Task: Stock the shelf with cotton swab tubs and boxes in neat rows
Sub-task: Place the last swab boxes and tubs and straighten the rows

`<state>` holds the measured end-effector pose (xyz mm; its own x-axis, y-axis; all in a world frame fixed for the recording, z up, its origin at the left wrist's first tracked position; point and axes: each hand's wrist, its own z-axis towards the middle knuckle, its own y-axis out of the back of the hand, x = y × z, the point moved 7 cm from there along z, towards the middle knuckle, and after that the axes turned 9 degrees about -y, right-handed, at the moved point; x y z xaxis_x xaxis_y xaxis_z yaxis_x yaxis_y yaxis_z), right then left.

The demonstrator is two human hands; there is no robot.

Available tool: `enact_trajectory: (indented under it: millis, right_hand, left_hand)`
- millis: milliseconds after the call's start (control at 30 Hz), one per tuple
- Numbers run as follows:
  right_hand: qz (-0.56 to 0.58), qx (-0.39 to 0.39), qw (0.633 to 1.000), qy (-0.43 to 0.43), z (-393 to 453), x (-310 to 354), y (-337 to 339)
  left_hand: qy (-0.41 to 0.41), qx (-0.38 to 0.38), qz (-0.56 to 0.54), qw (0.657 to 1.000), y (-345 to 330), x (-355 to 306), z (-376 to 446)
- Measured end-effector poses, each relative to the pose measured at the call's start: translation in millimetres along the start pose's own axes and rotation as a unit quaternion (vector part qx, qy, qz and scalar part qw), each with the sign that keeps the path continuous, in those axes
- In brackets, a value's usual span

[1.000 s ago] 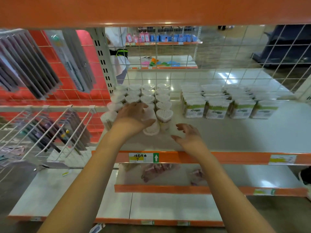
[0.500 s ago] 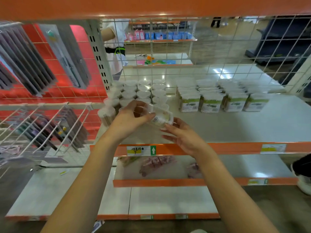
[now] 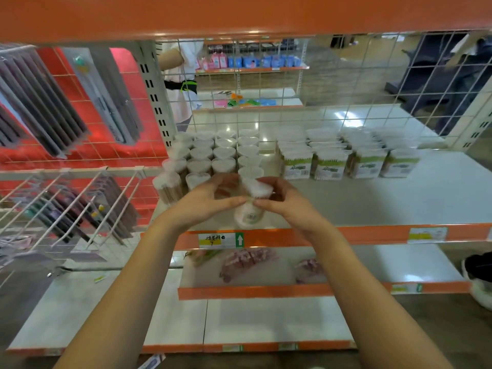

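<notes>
I see both hands, left and right, pinch one tilted tub above the shelf's front edge; a slip could topple the standing tubs behind.

Clear glossy plastic tub packed with white cotton swabs; smooth, faintly shiny white shelf; thin white wire mesh back panel; paper price label.
</notes>
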<state>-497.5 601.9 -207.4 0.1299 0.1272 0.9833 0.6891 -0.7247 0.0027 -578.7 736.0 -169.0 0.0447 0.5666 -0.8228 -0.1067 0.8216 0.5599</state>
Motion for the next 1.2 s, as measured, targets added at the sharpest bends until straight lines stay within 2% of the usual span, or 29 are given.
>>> enact_trajectory:
  millis: [133,267,367,467,633,867,1033,1200]
  right_hand:
    - [-0.091,0.010,0.996,0.000,-0.3,-4.8,-10.7]
    - [-0.100,-0.001,0.995,0.003,2.2,-11.9,-15.9]
    - [-0.098,-0.023,0.995,0.013,6.0,-10.7,-19.1]
    - [-0.142,-0.065,0.988,0.009,13.6,-12.6,-21.4]
    - [-0.195,-0.107,0.975,-0.027,28.1,-30.3,-28.9]
    - [-0.362,-0.169,0.916,-0.033,45.1,-45.8,-40.1]
    - [-0.430,-0.196,0.880,-0.038,49.0,-39.7,-41.5]
    - [-0.463,-0.191,0.863,-0.065,53.2,-35.0,-44.6]
  left_hand:
    - [-0.026,0.034,0.088,0.995,-3.1,-5.5,5.9]
    - [-0.025,0.047,0.164,0.985,-5.6,-1.2,9.2]
    - [-0.025,0.024,0.199,0.979,1.8,1.7,11.5]
    - [-0.006,-0.016,0.232,0.973,12.1,7.4,16.6]
    - [0.015,-0.041,0.334,0.941,17.9,18.6,24.2]
    - [0.012,-0.057,0.433,0.900,22.9,25.5,34.4]
    - [-0.010,-0.066,0.441,0.895,26.5,29.5,39.4]
    - [-0.018,-0.071,0.444,0.893,28.7,32.1,42.3]
